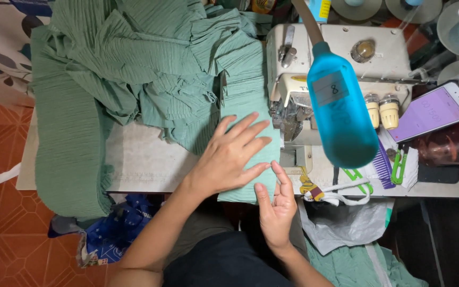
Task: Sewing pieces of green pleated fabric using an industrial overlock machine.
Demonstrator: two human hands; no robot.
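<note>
While a person sits at a pale sewing table [150,170] seen from above, both bare hands work a long strip of ribbed sea-green fabric [245,90] that runs from twelve o'clock down to the table's near edge. Left hand [229,157] lies flat on the strip with fingers spread wide, pressing it to the table and gripping nothing. Right hand [276,204], at about five o'clock from the left one, meets the strip's lower right corner; its thumb and forefinger are close together at the cloth edge, but whether they pinch it cannot be told.

At three o'clock from the strip, touching its right edge, stands a cream-coloured overlock sewing machine [341,50]. A translucent blue plastic lamp shade [341,114] hangs in front of the machine. Two cream tension knobs [381,110] sit just right of the shade. A white smartphone with a purple screen [434,111] leans at three o'clock, near the table's far right. A purple plastic comb [382,169] and green plastic clips [398,165] lie below it.

A large heap of the same green pleated cloth [107,64] fills ten to twelve o'clock and drapes over the table's left edge. Orange patterned floor tiles [1,223] show at eight o'clock.
</note>
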